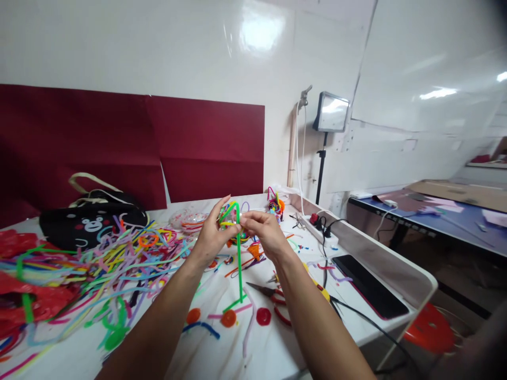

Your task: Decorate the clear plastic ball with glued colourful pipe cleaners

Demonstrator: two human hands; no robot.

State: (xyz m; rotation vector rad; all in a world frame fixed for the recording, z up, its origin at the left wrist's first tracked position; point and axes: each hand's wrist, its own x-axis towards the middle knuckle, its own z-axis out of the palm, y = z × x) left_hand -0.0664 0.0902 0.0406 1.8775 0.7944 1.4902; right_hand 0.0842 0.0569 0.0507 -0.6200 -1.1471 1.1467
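Observation:
My left hand and my right hand meet above the white table, both pinching the bent top of a green pipe cleaner. Its long straight stem hangs down from my fingers to the table. A loop of green and yellow sits at the top between my fingertips. Behind the hands lie more small twisted pieces. Left of my left arm spreads a big heap of coloured pipe cleaners.
A black bag with a bear face lies at the back left. Pliers with red handles, small orange and red coils, a dark phone and a power strip lie on the right. A lamp on a stand rises behind.

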